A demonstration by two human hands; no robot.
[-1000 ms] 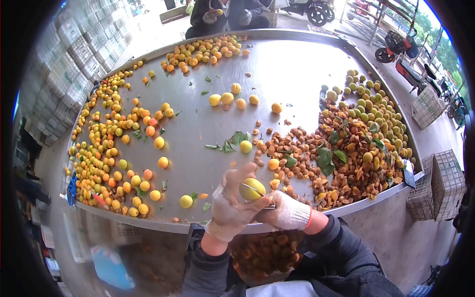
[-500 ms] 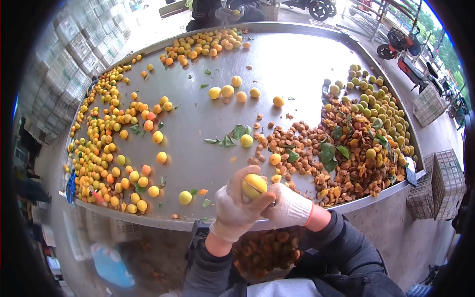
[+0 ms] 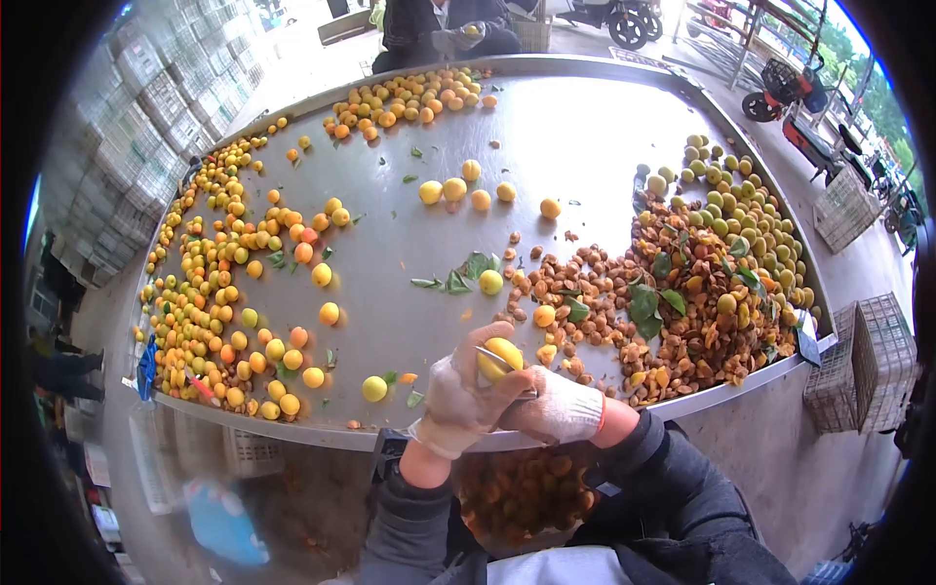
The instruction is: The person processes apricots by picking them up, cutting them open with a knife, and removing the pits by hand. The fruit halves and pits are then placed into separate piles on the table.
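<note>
My left hand [image 3: 456, 405], in a pale work glove, is closed around a yellow apricot [image 3: 503, 351] at the near edge of the table. My gloved right hand [image 3: 558, 406] grips a small knife [image 3: 495, 361], whose thin blade lies across the apricot. Most of the knife's handle is hidden in the fingers. Just beyond my hands, a greenish apricot [image 3: 490, 282] rests beside some green leaves [image 3: 456, 276]. Below the table edge, a container holds cut apricot halves [image 3: 526, 492], partly covered by my forearms.
Whole apricots [image 3: 210, 292] spread over the left of the metal table [image 3: 390, 229]. Brown stones [image 3: 575, 283], a heap of scraps [image 3: 682, 322] and greenish fruit [image 3: 770, 224] lie right. Plastic crates [image 3: 863, 361] stand at right. Another person [image 3: 453, 39] sits across the table.
The view has shifted slightly, so the table sits a little lower. The apricot has turned in my left hand, and the blade lies at a slightly different angle on it.
</note>
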